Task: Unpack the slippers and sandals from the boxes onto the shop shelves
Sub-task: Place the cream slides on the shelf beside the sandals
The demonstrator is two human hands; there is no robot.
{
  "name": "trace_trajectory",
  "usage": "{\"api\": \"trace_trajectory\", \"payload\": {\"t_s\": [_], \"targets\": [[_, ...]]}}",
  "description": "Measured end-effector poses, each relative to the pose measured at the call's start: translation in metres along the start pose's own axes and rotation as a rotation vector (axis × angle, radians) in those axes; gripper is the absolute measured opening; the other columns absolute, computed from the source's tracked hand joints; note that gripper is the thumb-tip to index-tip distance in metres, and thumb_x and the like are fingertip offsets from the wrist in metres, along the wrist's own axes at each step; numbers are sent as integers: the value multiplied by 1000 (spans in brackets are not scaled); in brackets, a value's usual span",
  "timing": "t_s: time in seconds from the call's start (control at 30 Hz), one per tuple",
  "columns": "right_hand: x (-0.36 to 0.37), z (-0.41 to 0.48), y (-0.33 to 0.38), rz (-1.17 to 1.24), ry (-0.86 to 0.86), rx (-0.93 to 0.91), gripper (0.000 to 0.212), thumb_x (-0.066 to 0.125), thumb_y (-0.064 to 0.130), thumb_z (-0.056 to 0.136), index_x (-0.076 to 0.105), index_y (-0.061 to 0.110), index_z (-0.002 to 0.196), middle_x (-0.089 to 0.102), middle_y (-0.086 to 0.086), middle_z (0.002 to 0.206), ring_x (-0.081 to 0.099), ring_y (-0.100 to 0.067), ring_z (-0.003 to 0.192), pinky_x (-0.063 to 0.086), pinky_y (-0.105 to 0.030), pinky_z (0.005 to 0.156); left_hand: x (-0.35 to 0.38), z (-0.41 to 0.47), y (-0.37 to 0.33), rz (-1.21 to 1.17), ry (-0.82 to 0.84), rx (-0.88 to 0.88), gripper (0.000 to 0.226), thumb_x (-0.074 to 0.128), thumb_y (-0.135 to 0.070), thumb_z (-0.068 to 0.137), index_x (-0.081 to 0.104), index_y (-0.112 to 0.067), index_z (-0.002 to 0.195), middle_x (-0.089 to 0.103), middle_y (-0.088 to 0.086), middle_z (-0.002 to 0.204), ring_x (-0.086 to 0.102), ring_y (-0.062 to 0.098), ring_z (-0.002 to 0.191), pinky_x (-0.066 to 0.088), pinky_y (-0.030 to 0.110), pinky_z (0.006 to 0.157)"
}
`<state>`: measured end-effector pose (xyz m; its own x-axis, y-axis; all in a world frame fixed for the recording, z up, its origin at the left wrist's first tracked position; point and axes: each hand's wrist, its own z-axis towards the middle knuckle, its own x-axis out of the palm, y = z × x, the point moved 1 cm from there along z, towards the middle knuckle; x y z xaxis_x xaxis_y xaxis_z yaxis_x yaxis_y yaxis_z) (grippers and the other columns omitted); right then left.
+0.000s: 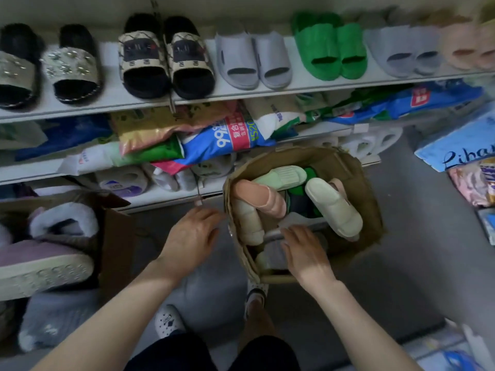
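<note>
Gripping a grey slipper (273, 257) inside the cardboard box (356, 180), my right hand (305, 253) curls its fingers; my left hand (190, 236) sits beside the box, fingers wide.

A single wide-angle camera is riding on the person's head, facing forward and tilting steeply down. It is looking from close above into the cardboard box (361, 183) on the floor (409, 236), with the top shelf (241, 95) running across the upper frame. The left hand (191, 236) and right hand (305, 253) are showing mid-frame, forearms stretching up from the bottom edge.
</note>
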<state>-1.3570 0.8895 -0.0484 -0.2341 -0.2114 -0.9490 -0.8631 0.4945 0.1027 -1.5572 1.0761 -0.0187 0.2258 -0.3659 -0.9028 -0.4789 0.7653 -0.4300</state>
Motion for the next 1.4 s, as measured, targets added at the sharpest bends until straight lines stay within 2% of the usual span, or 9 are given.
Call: {"api": "trace_trajectory", "payload": {"t_s": [0.2,0.37,0.57,0.67,0.77,0.9,1.13,1.23,1.4], "targets": [[16,65,-143,-71,104,44,70,86,8,56,64,5,123,66,-17,117,64,-35,107,53,-47,93,97,89,-49,-48,158,-59,39,72,-14,73,68,-20,111,67,4,108,63,30,94,57,38,77],[49,131,-215,-141,186,106,55,65,17,87,47,12,139,46,-12,142,40,-34,134,38,-44,106,164,147,-54,-71,253,-190,54,75,-11,71,63,-13,123,64,13,119,60,36,107,52,40,86],[87,154,-242,-180,176,70,17,82,9,68,71,10,81,67,-14,88,59,-41,109,52,-45,81,240,187,-30,-36,391,-335,62,56,-14,92,30,-3,147,50,22,136,48,38,124,38,41,104],[86,153,-245,-119,59,18,10,71,22,80,69,14,75,66,-10,79,61,-34,95,49,-44,90,258,203,-34,-22,542,-477,63,35,-28,103,2,-5,152,45,18,141,50,31,123,39,34,102],[76,146,-239,-54,-47,32,23,51,32,86,67,16,81,65,-9,79,57,-33,90,49,-45,83,262,215,-39,-50,490,-562,50,35,-25,104,25,-6,149,49,18,139,52,32,121,45,15,86],[60,137,-229,42,-241,95,23,46,30,94,62,17,84,59,-6,80,50,-30,88,40,-40,72,249,219,-38,-166,252,-464,47,44,-24,99,40,-4,142,57,22,127,54,39,113,43,44,96],[29,138,-202,202,-392,69,28,40,28,98,62,16,86,61,-4,86,47,-23,87,38,-38,76,249,218,-82,-323,234,-44,56,38,-26,85,50,-19,139,59,11,125,46,29,116,27,32,106],[49,149,-192,209,-292,52,30,38,30,100,62,18,87,61,-2,85,52,-23,87,36,-37,82,273,209,-74,-335,253,-181,55,38,-23,86,50,-21,140,54,14,119,48,34,110,40,40,100],[76,157,-176,241,-288,107,31,40,31,100,66,15,95,63,-9,96,55,-29,94,32,-33,87,286,185,-38,-158,161,-551,61,53,-6,89,32,-5,146,36,23,142,39,36,129,32,36,109]]}}
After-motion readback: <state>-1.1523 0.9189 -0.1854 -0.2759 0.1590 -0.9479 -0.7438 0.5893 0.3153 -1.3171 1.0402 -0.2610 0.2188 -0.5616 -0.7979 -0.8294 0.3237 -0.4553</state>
